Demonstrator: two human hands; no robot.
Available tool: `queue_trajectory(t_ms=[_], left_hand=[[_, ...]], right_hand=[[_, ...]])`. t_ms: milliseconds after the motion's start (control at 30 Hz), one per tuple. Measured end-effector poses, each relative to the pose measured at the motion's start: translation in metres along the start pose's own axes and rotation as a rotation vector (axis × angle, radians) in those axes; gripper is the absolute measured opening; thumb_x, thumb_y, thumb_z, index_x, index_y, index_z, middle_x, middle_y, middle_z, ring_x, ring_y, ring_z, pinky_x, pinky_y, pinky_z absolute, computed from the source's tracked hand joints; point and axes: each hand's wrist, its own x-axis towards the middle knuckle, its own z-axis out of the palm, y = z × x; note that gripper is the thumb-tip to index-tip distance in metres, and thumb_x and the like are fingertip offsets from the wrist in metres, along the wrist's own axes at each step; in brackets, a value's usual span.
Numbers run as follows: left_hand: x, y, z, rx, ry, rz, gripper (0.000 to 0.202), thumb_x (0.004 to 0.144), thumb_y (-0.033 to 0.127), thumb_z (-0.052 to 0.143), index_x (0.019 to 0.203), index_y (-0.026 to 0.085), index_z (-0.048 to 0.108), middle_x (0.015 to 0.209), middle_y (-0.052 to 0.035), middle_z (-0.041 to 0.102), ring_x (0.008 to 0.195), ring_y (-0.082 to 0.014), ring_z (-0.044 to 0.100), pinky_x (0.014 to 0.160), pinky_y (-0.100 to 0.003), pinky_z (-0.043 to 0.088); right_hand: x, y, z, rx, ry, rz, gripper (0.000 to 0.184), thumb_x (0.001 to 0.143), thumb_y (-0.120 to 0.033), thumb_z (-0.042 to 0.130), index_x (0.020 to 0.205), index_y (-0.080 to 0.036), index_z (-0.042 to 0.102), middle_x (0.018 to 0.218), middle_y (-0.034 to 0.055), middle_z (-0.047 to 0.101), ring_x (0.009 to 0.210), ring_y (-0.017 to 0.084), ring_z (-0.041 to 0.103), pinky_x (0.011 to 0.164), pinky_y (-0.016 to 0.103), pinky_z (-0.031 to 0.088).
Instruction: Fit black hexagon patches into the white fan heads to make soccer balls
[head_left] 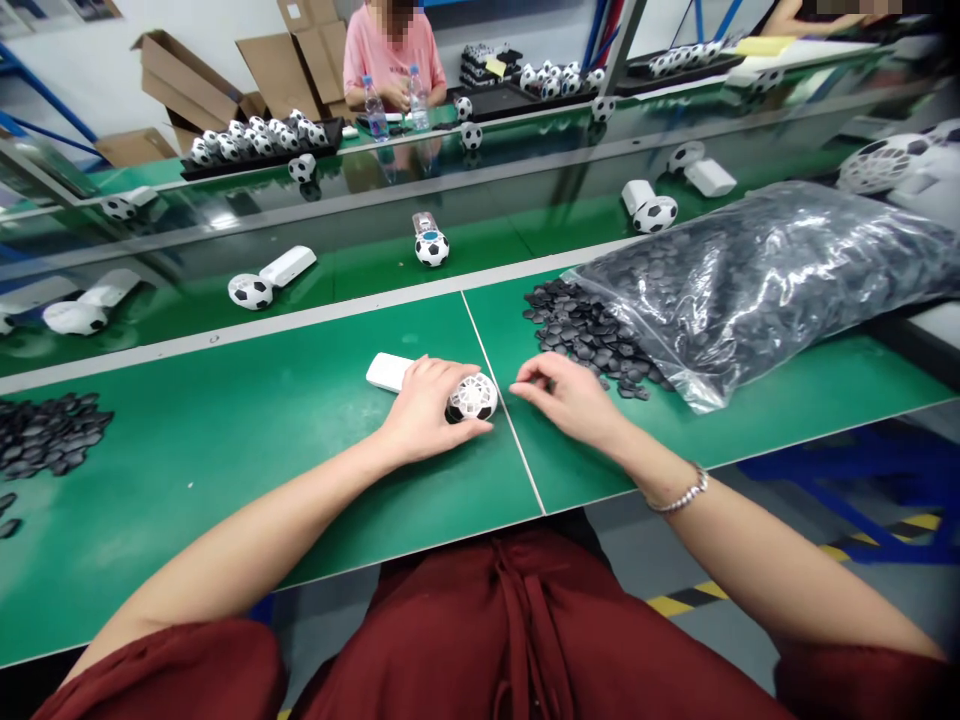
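Note:
My left hand (424, 405) is wrapped round a small white hand-held fan (471, 398) with a ball-shaped grille head; its white handle (388, 371) sticks out to the left on the green table (225, 450). My right hand (566, 395) rests on the table just right of the fan head, its fingertips pinched together toward it; what they hold is too small to make out. Behind my right hand lies a loose heap of small black pentagon pieces (581, 325) spilling from a clear plastic bag (757, 270).
A conveyor belt (360, 250) behind the table carries several football-patterned fans (431, 245). Another pile of black pieces (45, 435) lies at the far left. A person in a pink shirt (391, 55) sits opposite, beside trays of fans (255, 140) and water bottles (375, 108).

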Motion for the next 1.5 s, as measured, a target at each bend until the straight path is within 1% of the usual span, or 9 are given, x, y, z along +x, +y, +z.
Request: queue_trajectory(t_ms=[67, 233, 400, 567, 733, 933, 1300, 1400, 1500], left_hand=[[0.000, -0.003, -0.001, -0.007, -0.005, 0.017, 0.058, 0.069, 0.048, 0.063, 0.116, 0.018, 0.049, 0.115, -0.0082, 0.057, 0.108, -0.0257, 0.047, 0.105, -0.048, 0.020], [0.006, -0.007, -0.008, -0.056, -0.155, 0.109, 0.057, 0.071, 0.040, 0.064, 0.121, 0.021, 0.046, 0.121, -0.0071, 0.055, 0.120, -0.0284, 0.039, 0.106, -0.052, 0.016], [0.003, 0.004, -0.001, -0.015, -0.107, -0.081, 0.067, 0.066, 0.043, 0.067, 0.126, 0.025, 0.043, 0.139, -0.0093, 0.037, 0.132, -0.0386, 0.013, 0.101, -0.063, 0.013], [0.002, 0.003, 0.000, -0.165, -0.140, 0.060, 0.051, 0.069, 0.028, 0.063, 0.116, 0.020, 0.047, 0.120, -0.0075, 0.054, 0.132, -0.0316, 0.018, 0.108, -0.053, 0.014], [0.005, 0.000, -0.006, -0.255, -0.178, 0.144, 0.049, 0.065, 0.017, 0.060, 0.112, 0.018, 0.046, 0.118, -0.0087, 0.052, 0.133, -0.0289, 0.019, 0.109, -0.049, 0.018], [0.004, 0.007, 0.005, -0.289, -0.072, 0.069, 0.037, 0.067, 0.028, 0.065, 0.099, 0.018, 0.050, 0.103, -0.0081, 0.057, 0.132, -0.0291, 0.022, 0.110, -0.049, 0.017], [0.003, 0.009, 0.015, -0.251, 0.028, 0.086, 0.027, 0.068, 0.021, 0.058, 0.093, 0.019, 0.049, 0.095, -0.0068, 0.056, 0.124, -0.0262, 0.034, 0.110, -0.047, 0.018], [0.004, 0.008, 0.013, -0.277, -0.016, 0.058, 0.029, 0.066, 0.019, 0.059, 0.094, 0.018, 0.050, 0.100, -0.0080, 0.056, 0.131, -0.0283, 0.022, 0.107, -0.047, 0.024], [0.004, 0.005, 0.008, -0.317, -0.056, 0.077, 0.034, 0.066, 0.024, 0.064, 0.096, 0.019, 0.049, 0.106, -0.0079, 0.056, 0.134, -0.0291, 0.017, 0.107, -0.049, 0.023]], right_hand=[[-0.002, 0.014, -0.016, -0.251, 0.038, 0.008, 0.010, 0.081, -0.028, 0.058, 0.082, -0.018, 0.060, 0.084, 0.0058, 0.058, 0.073, 0.018, 0.054, 0.069, 0.033, 0.045], [-0.012, 0.037, -0.035, -0.607, -0.129, -0.081, 0.016, 0.085, -0.020, 0.051, 0.093, -0.014, 0.064, 0.090, 0.0103, 0.062, 0.086, 0.025, 0.055, 0.078, 0.037, 0.044], [-0.015, 0.035, -0.035, -0.768, -0.182, -0.145, 0.027, 0.086, -0.007, 0.041, 0.102, -0.010, 0.061, 0.090, 0.0128, 0.062, 0.082, 0.025, 0.055, 0.073, 0.036, 0.045], [-0.012, 0.010, -0.027, -0.256, -0.046, -0.034, 0.014, 0.083, -0.015, 0.050, 0.091, -0.016, 0.062, 0.087, 0.0067, 0.064, 0.079, 0.019, 0.059, 0.071, 0.030, 0.048], [-0.009, -0.022, -0.007, 0.164, -0.166, -0.132, 0.008, 0.082, -0.019, 0.056, 0.081, -0.020, 0.064, 0.082, 0.0016, 0.063, 0.079, 0.014, 0.057, 0.074, 0.027, 0.046], [-0.003, -0.023, 0.006, 0.241, -0.187, -0.129, 0.007, 0.080, -0.016, 0.058, 0.078, -0.019, 0.063, 0.078, 0.0001, 0.064, 0.076, 0.013, 0.057, 0.072, 0.026, 0.044], [-0.003, -0.020, 0.022, 0.350, -0.210, 0.045, 0.011, 0.079, -0.025, 0.060, 0.073, -0.018, 0.054, 0.065, -0.0034, 0.054, 0.058, 0.010, 0.048, 0.054, 0.022, 0.039], [-0.002, -0.012, 0.014, 0.284, -0.206, 0.035, 0.013, 0.080, -0.028, 0.059, 0.073, -0.018, 0.055, 0.065, -0.0026, 0.054, 0.059, 0.011, 0.049, 0.055, 0.023, 0.040], [-0.002, 0.003, -0.004, 0.071, -0.079, 0.008, 0.010, 0.080, -0.027, 0.059, 0.075, -0.018, 0.058, 0.073, 0.0009, 0.057, 0.065, 0.013, 0.052, 0.062, 0.026, 0.043]])
